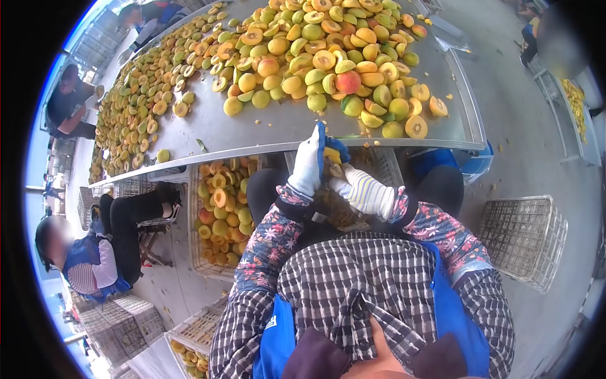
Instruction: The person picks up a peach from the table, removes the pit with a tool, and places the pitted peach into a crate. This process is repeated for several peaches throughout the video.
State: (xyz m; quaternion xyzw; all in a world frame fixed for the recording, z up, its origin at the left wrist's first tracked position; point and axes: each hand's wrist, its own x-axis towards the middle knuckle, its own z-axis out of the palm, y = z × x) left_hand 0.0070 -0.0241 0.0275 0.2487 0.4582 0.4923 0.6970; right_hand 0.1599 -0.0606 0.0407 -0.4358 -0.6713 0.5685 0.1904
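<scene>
Just off the table's front edge, my left hand [308, 165], in a white glove with a blue palm, is closed around a yellow peach [332, 154]. My right hand [367, 193], in a white striped glove, is curled right beside that peach, its fingertips touching or nearly touching it. Whatever the right fingers grip is hidden by the glove. Beyond my hands, a heap of halved and whole peaches [328, 60] covers much of the metal table [265, 129]. Below my hands, between my knees, a crate [386, 165] is partly hidden.
A crate of peaches [221, 215] stands left of my knees. An upturned or bare-looking plastic crate [522, 237] is on the floor at right. A blue container [475, 163] sits under the table corner. A seated co-worker [95, 259] is at left; other people stand along the table.
</scene>
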